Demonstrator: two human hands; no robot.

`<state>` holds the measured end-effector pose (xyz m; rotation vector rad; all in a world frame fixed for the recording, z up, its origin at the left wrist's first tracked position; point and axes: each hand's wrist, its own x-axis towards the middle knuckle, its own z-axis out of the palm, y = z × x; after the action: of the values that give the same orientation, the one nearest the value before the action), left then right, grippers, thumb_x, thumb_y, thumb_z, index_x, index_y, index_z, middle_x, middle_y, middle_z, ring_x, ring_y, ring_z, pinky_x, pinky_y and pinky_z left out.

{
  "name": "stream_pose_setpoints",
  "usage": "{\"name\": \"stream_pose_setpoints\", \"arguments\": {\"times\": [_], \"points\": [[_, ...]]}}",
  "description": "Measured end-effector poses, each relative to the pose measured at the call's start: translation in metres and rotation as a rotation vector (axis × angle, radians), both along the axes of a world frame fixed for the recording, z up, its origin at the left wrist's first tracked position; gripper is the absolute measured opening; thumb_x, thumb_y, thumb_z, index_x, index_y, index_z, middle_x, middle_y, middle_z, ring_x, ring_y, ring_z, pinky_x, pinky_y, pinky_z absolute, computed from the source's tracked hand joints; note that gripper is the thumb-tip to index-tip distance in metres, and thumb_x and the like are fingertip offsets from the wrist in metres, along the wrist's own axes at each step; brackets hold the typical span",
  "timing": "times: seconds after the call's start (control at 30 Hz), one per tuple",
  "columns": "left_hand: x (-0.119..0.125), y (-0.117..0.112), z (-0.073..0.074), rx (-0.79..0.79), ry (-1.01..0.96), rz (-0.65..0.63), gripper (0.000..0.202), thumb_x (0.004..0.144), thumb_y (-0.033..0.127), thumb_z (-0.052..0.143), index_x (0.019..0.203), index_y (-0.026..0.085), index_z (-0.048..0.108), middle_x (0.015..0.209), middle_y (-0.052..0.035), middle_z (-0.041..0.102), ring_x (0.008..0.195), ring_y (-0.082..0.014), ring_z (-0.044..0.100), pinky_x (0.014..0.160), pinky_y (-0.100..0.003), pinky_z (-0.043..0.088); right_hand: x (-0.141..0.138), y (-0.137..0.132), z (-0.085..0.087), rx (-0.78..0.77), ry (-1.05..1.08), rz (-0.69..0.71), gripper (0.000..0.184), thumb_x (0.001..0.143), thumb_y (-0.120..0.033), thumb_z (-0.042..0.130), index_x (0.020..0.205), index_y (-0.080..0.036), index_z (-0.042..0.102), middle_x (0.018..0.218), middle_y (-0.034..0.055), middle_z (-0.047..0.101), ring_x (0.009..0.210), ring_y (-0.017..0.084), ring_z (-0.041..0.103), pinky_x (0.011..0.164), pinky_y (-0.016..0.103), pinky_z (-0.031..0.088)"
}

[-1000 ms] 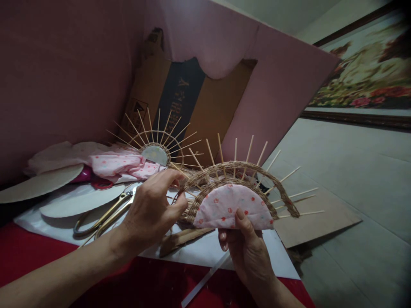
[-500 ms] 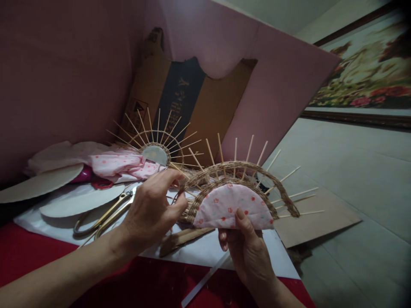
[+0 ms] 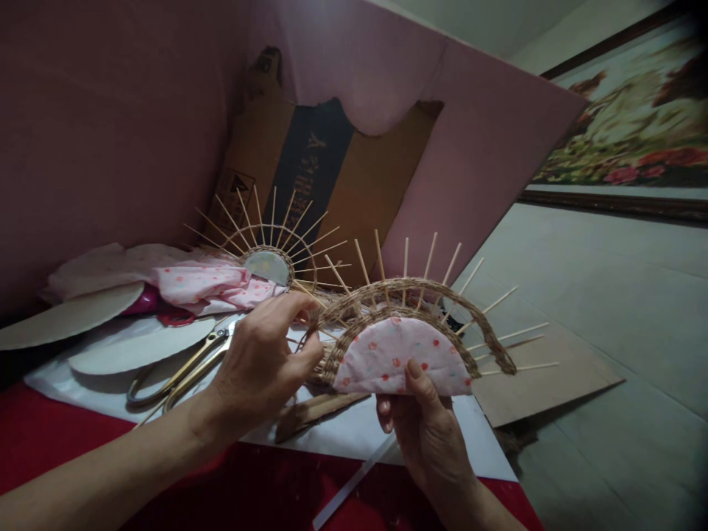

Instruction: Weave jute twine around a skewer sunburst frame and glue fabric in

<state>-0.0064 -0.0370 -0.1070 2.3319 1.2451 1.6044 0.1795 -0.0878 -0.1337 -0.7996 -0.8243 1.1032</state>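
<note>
1. In the head view, the only one I'm getting, the fan (image 3: 403, 346) is standing up in front of the person, lying just right of the left hand (image 3: 310, 330) and directly above the right hand (image 3: 410, 398).
2. The right hand is holding it: the thumb is pressing on the flowered face near the straight lower edge, and the fingers are curling behind.
3. The left hand is keeping a narrow pinch shape, thumb and forefinger close together at the left end of the twine arch (image 3: 409, 284); whether they are actually gripping a strand, I'm not able to tell.
4. The fan's long axis is running left to right, dipping slightly rightward, so its left end is pointing at the left fingertips. That is the relation counting most, I'm thinking: the left hand is being nearer the arch.
5. The sticks (image 3: 405, 258) are fanning upward and rightward, away from both palms.
6. Scissors (image 3: 213, 341) are lying left of the left wrist; a second fan (image 3: 268, 265) is standing behind.
</note>
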Motion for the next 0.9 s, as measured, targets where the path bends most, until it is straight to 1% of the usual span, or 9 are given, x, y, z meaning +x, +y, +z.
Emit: {"name": "stream_pose_setpoints", "arguments": {"times": [0.2,0.47,0.67,0.9], "points": [[-0.0002,0.0003,-0.0005,-0.006,0.004,0.009,0.016,0.072,0.013,0.054,0.086,0.02,0.056,0.082,-0.0011,0.062,0.076,-0.0175,0.057,0.071,-0.033,0.045,0.0,-0.0009,0.0007,-0.017,0.0,-0.006,0.027,0.071,-0.036,0.073,0.075,-0.017,0.054,0.053,-0.0054,0.055,0.039,0.009,0.053,0.031,0.017,0.041],[0.0,-0.0002,-0.0004,-0.003,0.008,0.005,0.018,0.071,0.012,0.054,0.088,0.02,0.056,0.083,-0.0008,0.062,0.077,-0.0173,0.057,0.07,-0.032,0.046,-0.0005,-0.0002,0.0004,-0.012,0.001,-0.008,0.026,0.072,-0.035,0.073,0.075,-0.017,0.055,0.054,-0.0051,0.055,0.039,0.009,0.053,0.031,0.017,0.041],[0.0001,-0.0003,-0.0007,-0.001,0.006,0.009,0.018,0.072,0.012,0.055,0.087,0.021,0.056,0.083,-0.0009,0.062,0.077,-0.0176,0.058,0.07,-0.033,0.046,-0.0007,-0.0007,0.0008,-0.013,0.008,-0.006,0.027,0.071,-0.035,0.073,0.079,-0.018,0.054,0.054,-0.0051,0.056,0.039,0.01,0.053,0.031,0.017,0.041],[-0.0006,0.0001,-0.0018,-0.009,0.011,0.001,0.018,0.072,0.011,0.055,0.087,0.02,0.055,0.083,-0.001,0.062,0.077,-0.0176,0.058,0.071,-0.033,0.046,0.0007,-0.0011,-0.0003,-0.009,-0.002,-0.008,0.026,0.072,-0.036,0.072,0.077,-0.017,0.054,0.052,-0.0053,0.055,0.039,0.01,0.053,0.032,0.017,0.041]]}}
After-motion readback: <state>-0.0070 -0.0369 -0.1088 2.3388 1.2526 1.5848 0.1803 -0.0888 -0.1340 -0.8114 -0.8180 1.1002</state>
